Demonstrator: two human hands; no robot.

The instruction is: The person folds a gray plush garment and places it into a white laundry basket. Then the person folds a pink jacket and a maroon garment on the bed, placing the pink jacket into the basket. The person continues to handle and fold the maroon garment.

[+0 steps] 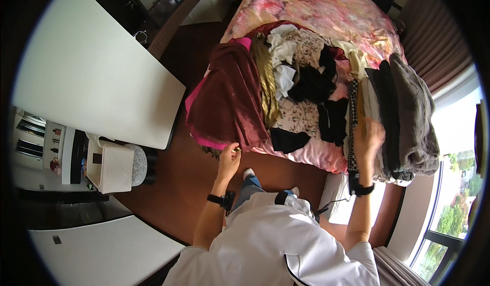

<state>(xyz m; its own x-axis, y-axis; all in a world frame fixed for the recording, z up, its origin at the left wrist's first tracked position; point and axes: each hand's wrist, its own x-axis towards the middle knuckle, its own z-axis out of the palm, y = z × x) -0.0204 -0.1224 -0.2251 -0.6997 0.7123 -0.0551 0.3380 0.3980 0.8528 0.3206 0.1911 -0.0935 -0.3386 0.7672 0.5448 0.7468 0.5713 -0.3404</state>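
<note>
My left hand (229, 159) is at the lower hem of a dark maroon cloth (233, 98), its fingers bent around something small that I cannot make out. Bright pink fabric (197, 94) shows beneath the maroon one. My right hand (369, 134), blurred, is over the folded garments at the bed's right side, beside a black-and-white patterned strip (352, 121). Between my hands lie a gold garment (269, 98), white clothes (284, 80), black clothes (314, 83) and a floral fabric (298, 119). Dark folded garments (386, 117) and a grey fuzzy one (415, 121) lie farther right.
The bed has a pink floral cover (314, 2). A white box (335, 198) stands on the floor by its right corner. At left are a large white panel (99, 67) and a cream storage basket (116, 167). A window (448, 198) and curtains (436, 44) are at right.
</note>
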